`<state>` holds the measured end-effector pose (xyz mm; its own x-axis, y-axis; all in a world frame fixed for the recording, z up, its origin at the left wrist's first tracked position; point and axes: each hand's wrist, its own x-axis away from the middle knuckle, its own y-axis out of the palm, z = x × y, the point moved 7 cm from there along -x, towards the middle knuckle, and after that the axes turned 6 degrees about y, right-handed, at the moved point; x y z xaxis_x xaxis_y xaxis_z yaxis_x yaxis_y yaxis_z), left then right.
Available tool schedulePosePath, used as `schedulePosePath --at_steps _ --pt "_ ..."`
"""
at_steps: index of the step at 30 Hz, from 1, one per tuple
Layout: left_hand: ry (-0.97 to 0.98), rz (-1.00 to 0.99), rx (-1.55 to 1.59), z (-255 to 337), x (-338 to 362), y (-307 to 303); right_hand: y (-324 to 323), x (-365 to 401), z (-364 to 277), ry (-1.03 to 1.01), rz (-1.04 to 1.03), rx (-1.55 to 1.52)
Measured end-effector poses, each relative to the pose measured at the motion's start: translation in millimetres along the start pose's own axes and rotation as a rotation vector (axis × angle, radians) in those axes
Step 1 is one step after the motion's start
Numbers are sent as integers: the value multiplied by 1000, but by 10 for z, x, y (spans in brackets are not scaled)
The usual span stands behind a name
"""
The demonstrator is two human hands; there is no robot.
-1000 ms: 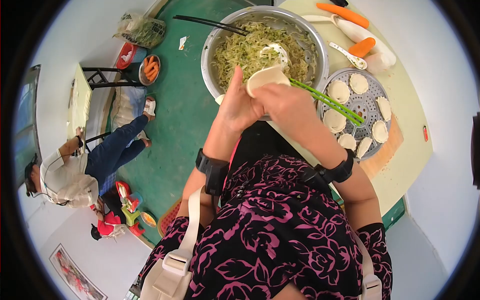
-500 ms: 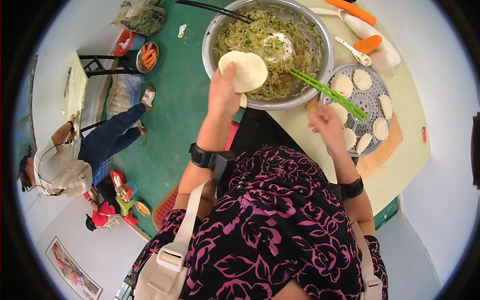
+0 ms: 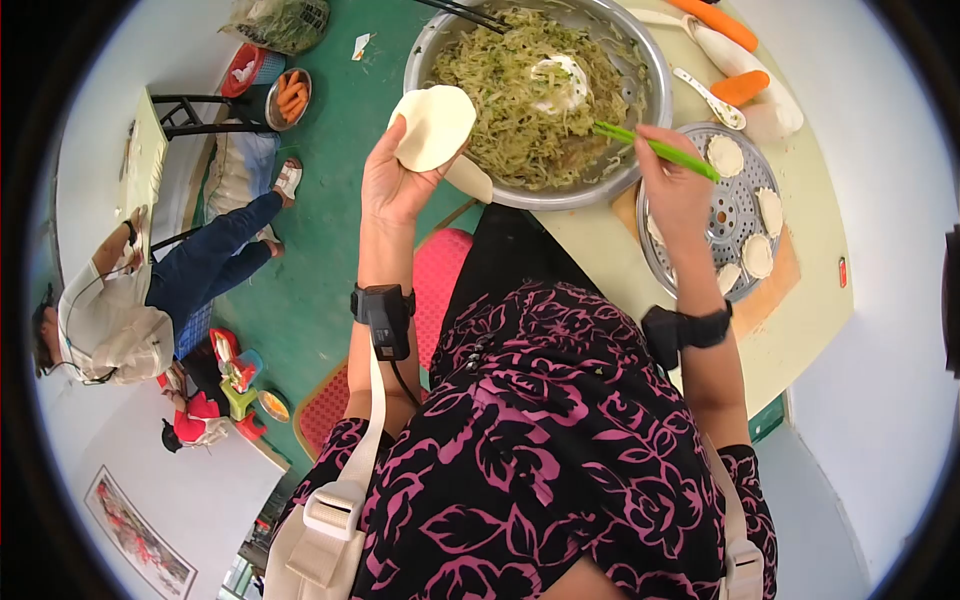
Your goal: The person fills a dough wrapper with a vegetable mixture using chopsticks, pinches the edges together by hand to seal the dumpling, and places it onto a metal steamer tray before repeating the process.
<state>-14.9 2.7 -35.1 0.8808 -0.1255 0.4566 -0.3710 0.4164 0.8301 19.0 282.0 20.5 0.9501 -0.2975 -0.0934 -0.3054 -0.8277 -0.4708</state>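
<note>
My left hand holds a round dumpling wrapper by its edge, thumb on its near side, left of the big metal bowl. A second pale piece of dough sticks out under that hand and overlaps the bowl's rim. Shredded vegetable filling lies in the bowl with a white patch on top. Closed around green chopsticks, my right hand is over the left part of the perforated steamer tray. The chopstick tips reach over the filling. Several filled dumplings rest on the tray.
Dark chopsticks lean on the bowl's far rim. Carrots, a white radish and a spoon lie at the table's back right. A pink stool stands below my left arm. Another person sits far left.
My right hand has picked up the green chopsticks from the tray. My left hand has moved left and turned palm up with the wrapper, away from over the bowl.
</note>
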Motion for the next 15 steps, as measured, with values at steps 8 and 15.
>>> schedulePosePath --at_steps 8,15 --pt "-3 94 16 2 -96 -135 -103 66 -585 -219 -381 4" --pt "7 135 -42 62 -27 -137 393 165 -300 -146 -417 -186"
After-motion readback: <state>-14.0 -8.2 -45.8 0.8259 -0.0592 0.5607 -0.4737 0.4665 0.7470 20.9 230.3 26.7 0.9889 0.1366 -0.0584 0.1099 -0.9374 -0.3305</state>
